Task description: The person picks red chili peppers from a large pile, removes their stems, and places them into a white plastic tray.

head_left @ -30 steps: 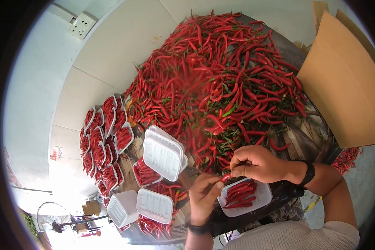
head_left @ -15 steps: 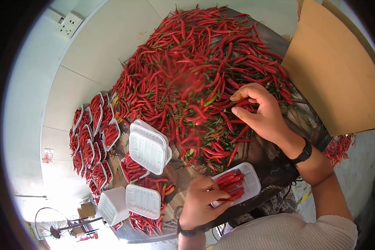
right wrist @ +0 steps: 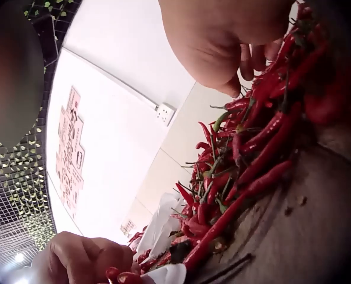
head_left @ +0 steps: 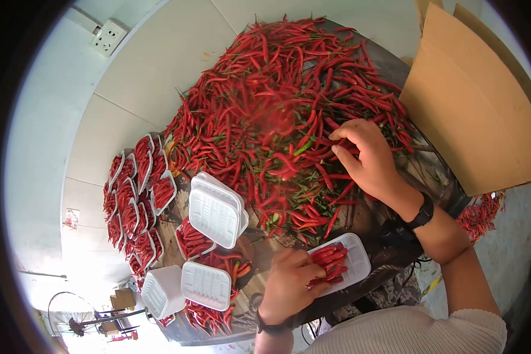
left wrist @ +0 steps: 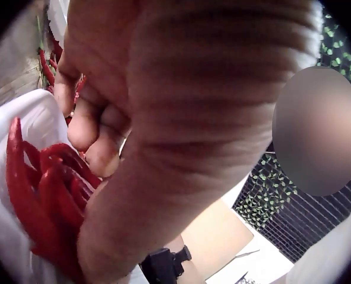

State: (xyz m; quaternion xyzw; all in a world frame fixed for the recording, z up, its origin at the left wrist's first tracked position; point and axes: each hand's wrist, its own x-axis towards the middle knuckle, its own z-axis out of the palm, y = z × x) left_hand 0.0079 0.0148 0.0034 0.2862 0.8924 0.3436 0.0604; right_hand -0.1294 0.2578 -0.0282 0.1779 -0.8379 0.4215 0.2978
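A white plastic tray (head_left: 358, 262) at the table's near edge holds a bunch of red chilies (head_left: 331, 258). My left hand (head_left: 286, 289) covers the tray's left end. Its thumb and curled fingers hold the bunch, with the thumb (left wrist: 110, 236) lying along the near chilies in the left wrist view. Over the right part of a big heap of loose red chilies (head_left: 224, 124) hovers my right hand (head_left: 369, 159), thumb and fingers spread apart. One green chili (head_left: 304, 146) lies left of its fingertips. In the right wrist view those fingertips (right wrist: 246, 70) come close over the heap.
Filled trays (head_left: 137, 203) are stacked at the table's left. Empty white trays stand in stacks (head_left: 215, 215), with another stack (head_left: 162, 289) at the front left. A tall cardboard box (head_left: 472, 106) rises at the right, and more chilies (head_left: 482, 218) lie below it.
My right hand has moved from the tray, where both hands met at a chili, out over the heap. My left hand has come down onto the chilies in the tray and stays there.
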